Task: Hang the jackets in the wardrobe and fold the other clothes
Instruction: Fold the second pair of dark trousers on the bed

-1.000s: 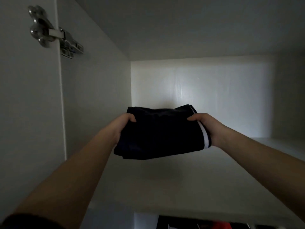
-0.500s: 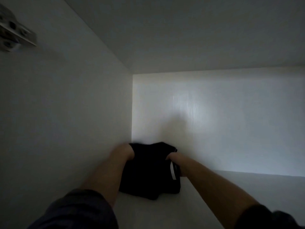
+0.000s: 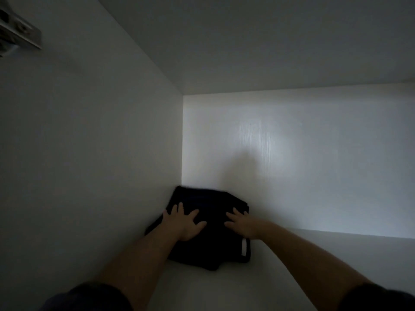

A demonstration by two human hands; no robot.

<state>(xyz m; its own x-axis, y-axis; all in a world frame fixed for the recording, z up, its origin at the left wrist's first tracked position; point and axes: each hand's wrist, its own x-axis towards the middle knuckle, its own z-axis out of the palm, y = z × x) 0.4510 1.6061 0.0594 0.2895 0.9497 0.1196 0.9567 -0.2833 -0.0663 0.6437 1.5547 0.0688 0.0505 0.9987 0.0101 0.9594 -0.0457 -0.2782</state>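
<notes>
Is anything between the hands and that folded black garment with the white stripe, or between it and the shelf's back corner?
Nothing visible. The left hand and right hand lie flat on the folded black garment, which rests on the white shelf in the corner of left side wall and back panel.

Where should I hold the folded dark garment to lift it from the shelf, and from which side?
Likely by the near edge and the right edge, reaching from the front. The folded dark garment lies flat in the corner, by the left wall, so only those edges are open.
</notes>
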